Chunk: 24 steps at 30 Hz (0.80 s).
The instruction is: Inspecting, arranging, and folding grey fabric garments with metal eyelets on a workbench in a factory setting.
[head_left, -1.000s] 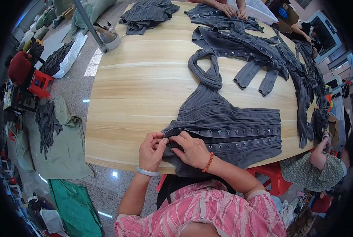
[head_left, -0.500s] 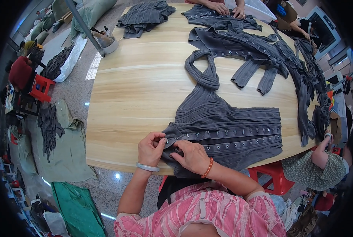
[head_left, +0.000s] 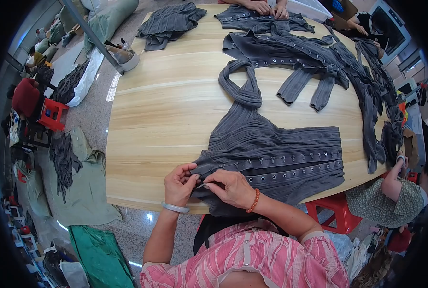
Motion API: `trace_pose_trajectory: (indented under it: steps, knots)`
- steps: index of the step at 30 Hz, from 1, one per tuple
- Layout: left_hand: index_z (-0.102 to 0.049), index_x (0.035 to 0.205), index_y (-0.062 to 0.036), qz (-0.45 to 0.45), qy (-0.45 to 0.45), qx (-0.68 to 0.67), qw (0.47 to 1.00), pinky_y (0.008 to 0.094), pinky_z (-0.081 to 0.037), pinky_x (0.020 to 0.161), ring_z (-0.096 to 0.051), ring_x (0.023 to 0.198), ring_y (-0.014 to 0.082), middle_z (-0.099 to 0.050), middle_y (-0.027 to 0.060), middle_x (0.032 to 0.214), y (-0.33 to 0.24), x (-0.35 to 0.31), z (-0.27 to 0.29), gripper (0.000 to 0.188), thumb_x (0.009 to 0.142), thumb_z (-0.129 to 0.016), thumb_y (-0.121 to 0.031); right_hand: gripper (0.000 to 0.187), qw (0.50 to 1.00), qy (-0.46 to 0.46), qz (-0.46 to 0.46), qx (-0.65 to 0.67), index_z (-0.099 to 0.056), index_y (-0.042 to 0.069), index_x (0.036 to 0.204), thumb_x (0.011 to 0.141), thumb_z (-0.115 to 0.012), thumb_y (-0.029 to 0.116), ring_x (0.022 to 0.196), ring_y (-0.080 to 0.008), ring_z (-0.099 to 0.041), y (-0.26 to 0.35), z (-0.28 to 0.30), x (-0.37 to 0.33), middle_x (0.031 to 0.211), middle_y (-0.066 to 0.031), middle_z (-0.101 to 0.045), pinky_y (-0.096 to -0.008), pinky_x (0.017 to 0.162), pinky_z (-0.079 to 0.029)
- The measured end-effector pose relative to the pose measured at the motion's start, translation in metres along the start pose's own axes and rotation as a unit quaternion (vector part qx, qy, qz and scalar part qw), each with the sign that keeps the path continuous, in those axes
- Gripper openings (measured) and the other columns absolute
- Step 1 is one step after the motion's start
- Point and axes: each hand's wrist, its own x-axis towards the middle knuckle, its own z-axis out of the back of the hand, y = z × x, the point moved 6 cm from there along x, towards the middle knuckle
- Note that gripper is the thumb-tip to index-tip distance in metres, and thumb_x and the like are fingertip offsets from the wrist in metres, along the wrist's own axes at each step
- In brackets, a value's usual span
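Note:
In front of me lies a dark grey ribbed cardigan (head_left: 276, 139), its sleeve knotted into a loop toward the far side. Metal hooks line one front edge and round eyelets the other, with a gap between the two rows. At the garment's left end, my left hand (head_left: 178, 185) pinches the edge of the fabric. Close beside it, my right hand (head_left: 230, 187) has thumb and forefinger pressed together on the cardigan's edge. Whatever small part sits between the fingertips is too small to make out.
Several more grey cardigans (head_left: 290, 53) spread over the far and right parts of the wooden table (head_left: 151, 125). A folded grey pile (head_left: 170, 24) lies far left. Across the table, another person's hands (head_left: 271, 9) handle a garment. A red stool (head_left: 334, 213) stands under the near right edge.
My right hand's fingertips have come together at the cardigan's edge, and my left fingers have shifted slightly along it. The whole view has tilted a little.

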Motion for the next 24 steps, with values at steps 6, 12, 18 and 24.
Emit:
trace_pose_trajectory:
  steps: [6, 12, 18, 24]
  knots:
    - [-0.064, 0.111, 0.0041, 0.002, 0.019, -0.025, 0.999, 0.0175, -0.051, 0.071, -0.061, 0.079, 0.0049, -0.066, 0.0033, 0.091, 0.004, -0.005, -0.001, 0.027, 0.085, -0.065, 0.008, 0.015, 0.996, -0.009, -0.076, 0.036, -0.068, 0.003, 0.088, 0.083, -0.069, 0.017, 0.072, -0.028, -0.067, -0.011, -0.004, 0.008, 0.081, -0.0126, -0.068, -0.0353, 0.066, -0.052]
    - [-0.065, 0.109, 0.0041, 0.003, 0.022, -0.037, 0.999, 0.0169, -0.05, 0.07, -0.061, 0.078, 0.0044, -0.066, 0.0021, 0.089, 0.003, -0.006, 0.001, 0.024, 0.085, -0.065, 0.008, 0.019, 0.99, 0.02, -0.135, 0.033, -0.07, 0.001, 0.086, 0.081, -0.072, 0.019, 0.065, -0.0194, -0.065, -0.019, -0.007, 0.014, 0.075, -0.0112, -0.069, -0.0313, 0.061, -0.051]
    - [-0.065, 0.106, 0.0037, 0.009, 0.024, -0.035, 0.999, 0.0168, -0.05, 0.068, -0.061, 0.075, 0.0041, -0.066, 0.0019, 0.087, 0.002, -0.005, 0.004, 0.022, 0.085, -0.066, 0.008, 0.022, 0.981, 0.05, -0.184, 0.024, -0.071, 0.005, 0.085, 0.08, -0.071, 0.027, 0.07, -0.0282, -0.068, -0.024, -0.008, 0.017, 0.075, -0.0126, -0.069, -0.0378, 0.067, -0.052]
    - [-0.065, 0.102, 0.0035, 0.045, 0.017, -0.061, 0.997, 0.0169, -0.051, 0.066, -0.061, 0.072, 0.0051, -0.066, 0.0038, 0.085, 0.004, -0.006, 0.008, 0.019, 0.084, -0.067, 0.008, 0.023, 0.984, 0.068, -0.161, -0.022, -0.071, 0.005, 0.083, 0.08, -0.071, 0.028, 0.075, -0.0294, -0.068, -0.019, -0.01, 0.016, 0.077, -0.0124, -0.07, -0.0396, 0.069, -0.052]
